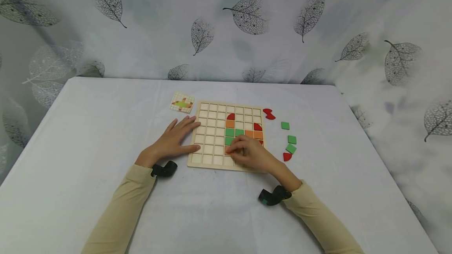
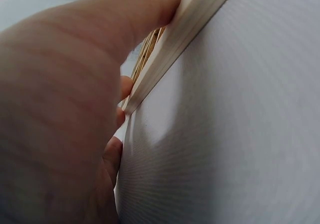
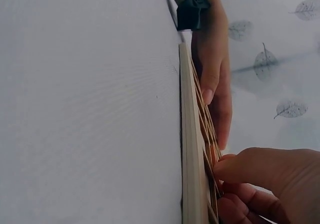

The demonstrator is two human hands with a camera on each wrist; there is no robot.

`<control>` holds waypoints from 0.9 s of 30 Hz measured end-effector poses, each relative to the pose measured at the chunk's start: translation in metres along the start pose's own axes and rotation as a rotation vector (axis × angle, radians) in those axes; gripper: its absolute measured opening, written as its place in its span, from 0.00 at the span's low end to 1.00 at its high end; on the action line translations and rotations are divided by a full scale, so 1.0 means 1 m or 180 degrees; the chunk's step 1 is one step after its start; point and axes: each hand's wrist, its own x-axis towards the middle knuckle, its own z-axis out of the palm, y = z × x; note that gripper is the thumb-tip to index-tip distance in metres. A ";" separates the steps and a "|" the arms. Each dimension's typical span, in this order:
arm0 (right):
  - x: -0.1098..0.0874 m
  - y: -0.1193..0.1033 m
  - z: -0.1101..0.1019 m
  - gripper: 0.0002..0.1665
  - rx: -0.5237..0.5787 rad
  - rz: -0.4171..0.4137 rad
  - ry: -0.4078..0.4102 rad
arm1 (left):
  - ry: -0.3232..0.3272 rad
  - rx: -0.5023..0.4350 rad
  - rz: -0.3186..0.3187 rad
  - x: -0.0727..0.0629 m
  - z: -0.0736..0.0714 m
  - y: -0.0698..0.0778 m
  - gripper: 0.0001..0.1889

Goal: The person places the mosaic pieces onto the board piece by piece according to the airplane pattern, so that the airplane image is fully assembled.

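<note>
Wide stretch of white surface (image 1: 88, 148) at frame L; L hand (image 1: 173, 140), fingers spread, touches grid board's (image 1: 209, 140) L edge, mid-frame. R hand (image 1: 252, 152), thumb + fingertip together, pinches orange tile (image 1: 226, 149) just below frame ctr. Green tiles (image 1: 292, 139) beyond board's R edge.

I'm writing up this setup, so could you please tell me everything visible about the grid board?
The grid board is a roughly square panel of pale, wood-like material, with a rim and thin dividers making square cells. It lies flat on the white-covered table. Red, orange and green pieces fill some cells; those along its left side are bare. The left hand rests on its left edge; the right hand is curled at an orange piece near its lower middle, hiding some cells.
</note>
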 end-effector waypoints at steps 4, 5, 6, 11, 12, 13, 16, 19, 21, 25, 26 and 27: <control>-0.001 0.000 0.000 0.08 -0.0020 -0.0025 0.0068 | 0.0003 -0.0013 0.0016 0.000 0.000 0.000 0.42; -0.001 0.000 0.000 0.08 -0.0023 -0.0038 0.0090 | 0.0002 -0.0019 0.0018 0.000 0.000 0.000 0.42; -0.002 0.000 0.000 0.08 -0.0030 -0.0058 0.0116 | 0.0002 -0.0024 0.0018 0.000 0.000 0.000 0.42; -0.008 0.003 -0.006 0.09 -0.0010 -0.0104 0.0271 | 0.0005 -0.0020 0.0009 -0.001 0.000 0.000 0.42; -0.009 0.003 -0.007 0.09 0.0010 -0.0094 0.0287 | 0.0008 -0.0018 0.0008 -0.001 0.000 0.000 0.42; -0.010 0.003 -0.009 0.09 0.0035 -0.0076 0.0294 | 0.0012 -0.0013 0.0007 -0.001 0.000 0.000 0.42; -0.014 0.004 -0.014 0.09 0.0050 -0.0028 0.0273 | 0.0014 -0.0003 -0.0002 -0.002 0.000 -0.001 0.42; -0.018 0.006 -0.019 0.08 -0.0007 0.0045 0.0249 | 0.0003 0.0002 -0.0009 -0.002 0.000 -0.001 0.42; -0.021 0.009 -0.022 0.08 -0.0039 0.0106 0.0242 | 0.0000 0.0000 -0.0011 -0.002 0.000 -0.001 0.42; -0.029 0.015 -0.028 0.07 -0.0082 0.0116 0.0284 | -0.0001 -0.0007 0.0004 -0.001 -0.001 0.000 0.42; -0.032 0.017 -0.029 0.07 -0.0103 0.0088 0.0298 | -0.0001 -0.0005 0.0007 -0.001 -0.001 0.000 0.42; -0.034 0.019 -0.030 0.07 -0.0127 0.0046 0.0314 | -0.0002 -0.0001 0.0009 -0.001 -0.001 0.000 0.42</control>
